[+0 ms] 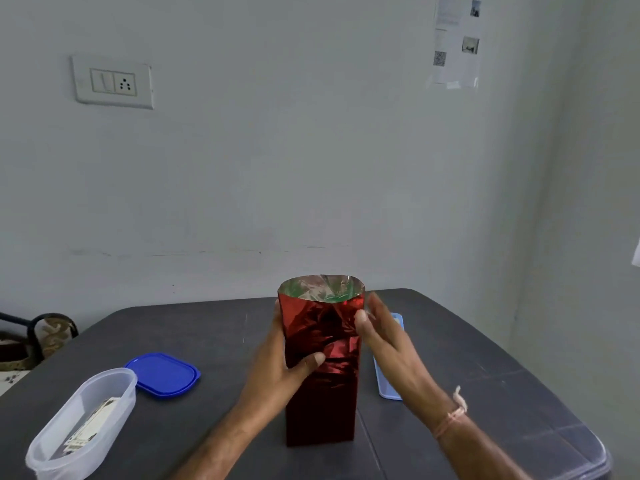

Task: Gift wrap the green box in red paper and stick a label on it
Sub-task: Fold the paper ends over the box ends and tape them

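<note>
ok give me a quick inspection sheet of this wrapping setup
surface: dark grey table
job's things: red paper stands upright around the box, top open; green box only glimpsed inside; no label seen on it
clutter: clear tub holding cards, blue lid beside it, pale blue tray to the right
grips: left hand holds the paper, thumb in front; right hand open at its right edge
cables: nothing seen
surroundings: switch plate, taped papers on wall, bag at left

The red paper (322, 372) hides the green box (294, 292) except for a green glimpse inside the open top. The left hand's (277, 372) fingers are behind it. The right hand (388, 344) covers part of a pale blue lid (388, 388). The print on the cards (88, 427) in the near-left clear tub (114, 382) is unreadable.
</note>
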`<action>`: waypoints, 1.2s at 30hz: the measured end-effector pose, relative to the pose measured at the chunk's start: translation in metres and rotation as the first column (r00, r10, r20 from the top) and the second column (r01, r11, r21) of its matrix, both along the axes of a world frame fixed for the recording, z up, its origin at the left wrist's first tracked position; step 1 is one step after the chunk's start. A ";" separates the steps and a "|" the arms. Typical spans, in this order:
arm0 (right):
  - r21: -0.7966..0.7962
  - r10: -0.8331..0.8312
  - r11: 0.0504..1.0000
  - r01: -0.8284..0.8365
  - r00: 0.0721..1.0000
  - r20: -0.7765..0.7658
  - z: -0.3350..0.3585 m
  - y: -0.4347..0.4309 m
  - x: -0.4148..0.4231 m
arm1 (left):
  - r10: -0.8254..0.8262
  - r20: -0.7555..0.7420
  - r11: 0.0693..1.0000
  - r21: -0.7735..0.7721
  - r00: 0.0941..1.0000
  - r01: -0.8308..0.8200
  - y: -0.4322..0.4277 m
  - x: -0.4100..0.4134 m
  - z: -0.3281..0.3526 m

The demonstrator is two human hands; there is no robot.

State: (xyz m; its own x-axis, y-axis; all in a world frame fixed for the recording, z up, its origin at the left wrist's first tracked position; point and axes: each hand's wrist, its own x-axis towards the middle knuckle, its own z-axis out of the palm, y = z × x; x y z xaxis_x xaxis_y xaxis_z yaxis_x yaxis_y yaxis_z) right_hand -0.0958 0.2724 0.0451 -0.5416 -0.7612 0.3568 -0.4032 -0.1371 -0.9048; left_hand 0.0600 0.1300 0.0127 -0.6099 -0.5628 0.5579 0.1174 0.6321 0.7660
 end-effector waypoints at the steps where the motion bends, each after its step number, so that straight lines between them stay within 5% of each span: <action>1: 0.000 0.019 1.000 -0.019 1.000 0.000 -0.006 0.002 0.001 | 0.021 -0.008 1.000 -0.007 1.000 -0.021 0.002 -0.001 0.000; 6: -0.008 0.154 0.988 -0.155 0.982 -0.112 -0.007 0.005 0.007 | 0.094 0.048 0.994 -0.057 0.994 -0.091 0.004 0.000 0.003; 14: 0.071 0.119 0.992 -0.102 0.944 -0.308 -0.009 0.003 0.002 | 0.169 0.161 0.972 -0.192 0.972 -0.137 -0.001 0.004 0.010; 18: 0.149 0.096 0.988 -0.036 0.902 -0.420 -0.008 0.000 -0.005 | 0.244 0.185 0.912 -0.378 0.952 -0.160 -0.006 0.008 0.013; 25: 0.215 0.125 0.977 0.016 0.770 -0.626 0.000 0.002 -0.014 | 0.307 0.252 0.836 -0.533 0.918 -0.133 -0.011 0.014 0.022; 36: 0.271 0.204 0.962 -0.029 0.736 -0.645 0.005 0.005 -0.029 | 0.184 0.296 0.810 -0.586 0.937 0.027 -0.027 0.022 0.020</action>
